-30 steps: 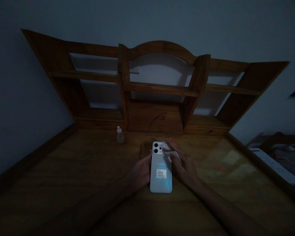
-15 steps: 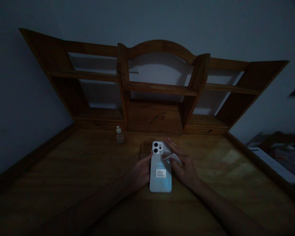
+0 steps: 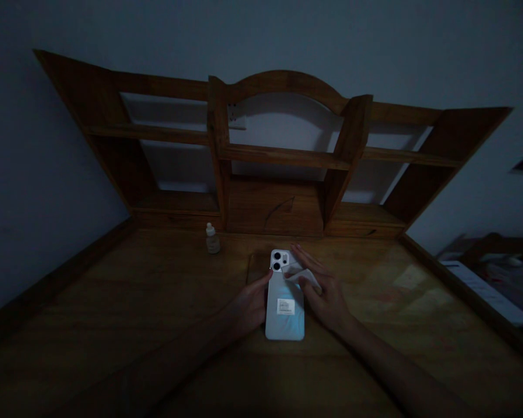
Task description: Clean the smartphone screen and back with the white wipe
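Note:
A white smartphone [image 3: 285,322] is back side up, with a raised camera block [image 3: 279,261] at its far left corner and a printed label [image 3: 285,306] on its lower half. My left hand [image 3: 250,305] grips the phone's left edge, thumb near the camera block. Between the thumb and fingers of my right hand [image 3: 329,296] is pinched a thin white sheet [image 3: 305,277]; whether it is cloth or film I cannot make out. That sheet lies over the phone's upper right part, beside the cameras, and the right fingers extend along the phone's far right edge.
A small dropper bottle [image 3: 213,242] stands at the back left of the wooden desk [image 3: 157,290]. Behind it rises a wooden shelf unit [image 3: 283,157] against the wall, with a power socket [image 3: 236,119]. A white flat object [image 3: 488,293] lies beyond the desk's right edge.
My right fingertips and the white sheet have shifted slightly on the phone's back. The left hand and phone stay nearly in place.

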{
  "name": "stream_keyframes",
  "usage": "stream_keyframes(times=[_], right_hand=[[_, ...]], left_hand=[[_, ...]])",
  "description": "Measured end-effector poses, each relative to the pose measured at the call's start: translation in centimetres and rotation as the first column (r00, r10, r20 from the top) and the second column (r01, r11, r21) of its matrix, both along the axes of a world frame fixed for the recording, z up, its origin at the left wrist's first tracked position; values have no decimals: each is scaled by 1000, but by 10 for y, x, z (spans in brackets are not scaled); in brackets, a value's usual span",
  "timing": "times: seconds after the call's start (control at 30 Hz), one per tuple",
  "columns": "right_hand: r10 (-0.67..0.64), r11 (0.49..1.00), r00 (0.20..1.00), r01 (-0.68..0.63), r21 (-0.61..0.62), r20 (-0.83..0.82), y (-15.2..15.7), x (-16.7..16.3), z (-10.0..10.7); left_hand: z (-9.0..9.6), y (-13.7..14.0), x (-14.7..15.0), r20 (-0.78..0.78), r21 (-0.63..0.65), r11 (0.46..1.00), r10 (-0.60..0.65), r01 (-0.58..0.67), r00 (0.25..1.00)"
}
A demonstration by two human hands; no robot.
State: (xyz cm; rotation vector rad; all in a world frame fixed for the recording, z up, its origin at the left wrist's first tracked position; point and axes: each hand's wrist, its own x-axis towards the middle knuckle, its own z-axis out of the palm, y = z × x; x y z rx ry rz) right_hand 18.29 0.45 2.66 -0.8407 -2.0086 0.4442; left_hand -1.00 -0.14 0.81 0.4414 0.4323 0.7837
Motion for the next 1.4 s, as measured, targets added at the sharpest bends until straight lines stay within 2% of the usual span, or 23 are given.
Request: stream_keyframes(times=[0.6, 0.87, 1.1, 1.27, 1.4], right_hand=[[5, 999, 1000, -4, -33, 14, -1, -2, 1], [148, 987, 983, -154, 47, 112, -1, 0, 4], [192, 980, 970, -197, 23, 148, -2, 3, 0], [239, 969, 945, -247, 9, 225, -5, 0, 1], [318, 943, 925, -332, 35, 210, -14, -6, 4]], left_hand=[[-6, 2, -1, 36, 32, 999, -10, 9, 999], [-1, 3, 0, 36, 40, 999, 8, -10, 999], [-6, 1, -2, 89, 60, 998, -38, 32, 995], [-4, 3, 0, 65, 33, 999, -8, 6, 998], [1, 1, -1, 44, -47, 999, 16, -14, 999]])
